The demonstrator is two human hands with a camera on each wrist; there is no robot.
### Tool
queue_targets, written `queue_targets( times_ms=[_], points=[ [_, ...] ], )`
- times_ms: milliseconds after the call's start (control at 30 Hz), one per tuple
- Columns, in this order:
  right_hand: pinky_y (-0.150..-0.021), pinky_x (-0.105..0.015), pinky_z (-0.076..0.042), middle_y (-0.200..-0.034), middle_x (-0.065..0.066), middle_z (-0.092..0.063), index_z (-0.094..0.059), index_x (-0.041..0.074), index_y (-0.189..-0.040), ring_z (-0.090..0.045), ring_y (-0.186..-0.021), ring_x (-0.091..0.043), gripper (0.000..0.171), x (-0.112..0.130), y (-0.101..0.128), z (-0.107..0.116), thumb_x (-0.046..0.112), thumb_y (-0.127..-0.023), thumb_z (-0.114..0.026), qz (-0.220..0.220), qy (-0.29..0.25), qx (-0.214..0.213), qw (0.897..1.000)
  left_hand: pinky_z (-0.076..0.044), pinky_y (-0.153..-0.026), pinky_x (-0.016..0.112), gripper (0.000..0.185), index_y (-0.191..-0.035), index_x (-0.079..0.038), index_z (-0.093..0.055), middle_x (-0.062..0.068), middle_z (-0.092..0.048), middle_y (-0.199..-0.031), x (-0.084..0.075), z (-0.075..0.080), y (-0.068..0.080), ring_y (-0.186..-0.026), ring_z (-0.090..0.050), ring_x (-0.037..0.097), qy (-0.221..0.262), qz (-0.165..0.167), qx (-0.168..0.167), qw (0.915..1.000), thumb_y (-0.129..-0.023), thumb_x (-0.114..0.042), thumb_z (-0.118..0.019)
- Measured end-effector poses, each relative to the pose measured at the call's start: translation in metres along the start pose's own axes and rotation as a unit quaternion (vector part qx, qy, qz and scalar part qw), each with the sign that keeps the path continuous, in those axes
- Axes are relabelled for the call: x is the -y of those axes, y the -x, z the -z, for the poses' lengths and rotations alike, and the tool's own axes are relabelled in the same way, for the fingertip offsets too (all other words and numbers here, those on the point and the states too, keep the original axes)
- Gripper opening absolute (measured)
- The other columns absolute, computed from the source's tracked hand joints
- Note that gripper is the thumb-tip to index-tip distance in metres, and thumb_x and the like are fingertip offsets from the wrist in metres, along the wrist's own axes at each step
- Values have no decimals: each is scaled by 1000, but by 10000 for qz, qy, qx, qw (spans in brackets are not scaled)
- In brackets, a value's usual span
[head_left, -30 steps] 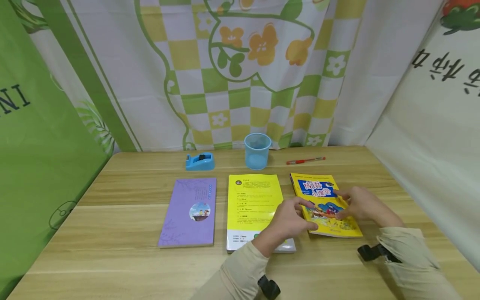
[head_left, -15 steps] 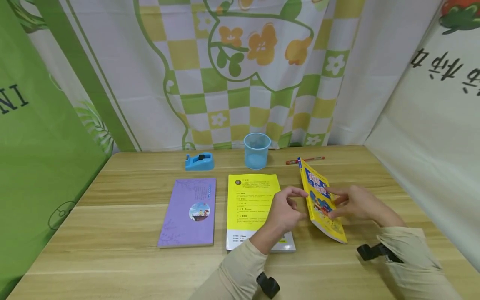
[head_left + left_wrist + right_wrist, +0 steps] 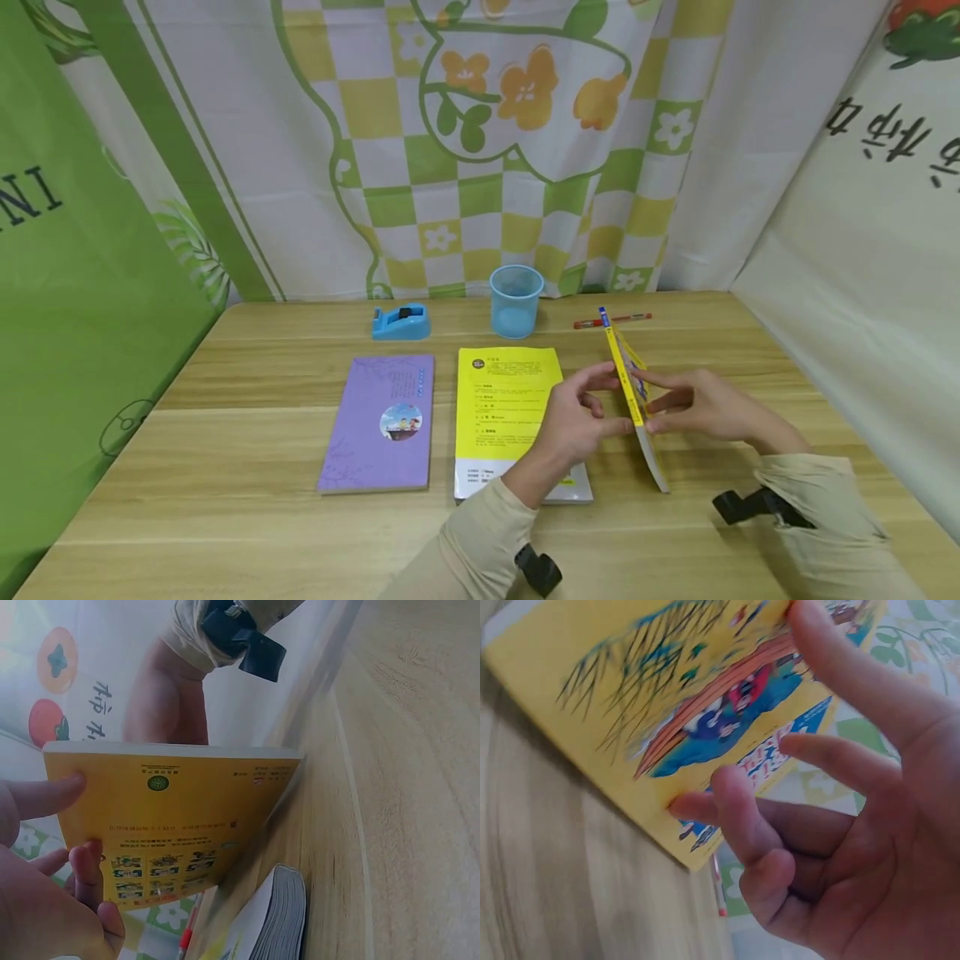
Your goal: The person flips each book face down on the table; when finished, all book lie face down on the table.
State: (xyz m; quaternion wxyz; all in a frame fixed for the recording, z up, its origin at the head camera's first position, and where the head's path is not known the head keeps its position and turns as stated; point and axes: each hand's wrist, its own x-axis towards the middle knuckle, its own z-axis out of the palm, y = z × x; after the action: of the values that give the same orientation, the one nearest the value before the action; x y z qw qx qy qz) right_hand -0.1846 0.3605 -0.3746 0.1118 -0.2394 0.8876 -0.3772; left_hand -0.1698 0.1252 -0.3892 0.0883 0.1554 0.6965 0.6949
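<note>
Table [image 3: 225, 500] of pale wood carries everything. Purple book [image 3: 378, 422] lies flat at left, thick yellow workbook [image 3: 506, 408] flat at centre. Picture book [image 3: 633, 400], yellow-covered, stands on edge just right of the workbook, near upright, lower edge on the table. Left hand [image 3: 577, 421] grips it, fingertips on the back cover; right hand [image 3: 701, 404] pinches the front cover, fingers spread. Blue cup [image 3: 516, 301], tape dispenser [image 3: 401, 322] and red pen [image 3: 622, 318] sit along the far edge.
</note>
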Motion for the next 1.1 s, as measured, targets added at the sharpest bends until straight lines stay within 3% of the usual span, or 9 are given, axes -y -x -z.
queue_targets(
  times_ms=[200, 333, 667, 1100],
  points=[
    [-81, -25, -58, -133, -36, -57, -35, -4, -153, -70, -107, -11, 72, 5, 2, 2, 15, -94, -72, 209, -396, 91, 9990, -39, -59, 15, 61, -136, -12, -65, 3, -70, -126, 0, 0, 0, -74, -47, 2, -262, 38, 170, 9995, -79, -1, -84],
    [-83, -24, -56, -135, -36, -56, -30, -3, -154, -67, -106, -1, 74, 10, 2, 3, 14, -94, -71, 62, -586, -17, 9983, -40, -60, 15, 57, -136, -16, -65, -1, -69, -129, 0, 0, 0, -77, -48, 1, -313, -125, 399, 9986, -82, -5, -83],
    [-82, -22, -55, -122, -30, -67, -30, 3, -156, -69, -103, -4, 75, 19, 7, 6, 13, -94, -70, -105, -736, -292, 9968, -44, -66, 15, 59, -141, -15, -61, 4, -65, -133, -1, 2, 0, -81, -48, 2, -855, -658, 765, 9912, -85, -10, -81],
    [-81, -23, -57, -123, -30, -67, -29, 2, -156, -69, -103, -2, 74, 19, 8, 5, 12, -95, -69, -125, -890, -393, 9952, -45, -75, 15, 61, -145, -16, -56, 3, -61, -137, -4, 5, 1, -90, -49, 3, -1187, -871, 940, 9846, -88, -16, -79]
  ],
)
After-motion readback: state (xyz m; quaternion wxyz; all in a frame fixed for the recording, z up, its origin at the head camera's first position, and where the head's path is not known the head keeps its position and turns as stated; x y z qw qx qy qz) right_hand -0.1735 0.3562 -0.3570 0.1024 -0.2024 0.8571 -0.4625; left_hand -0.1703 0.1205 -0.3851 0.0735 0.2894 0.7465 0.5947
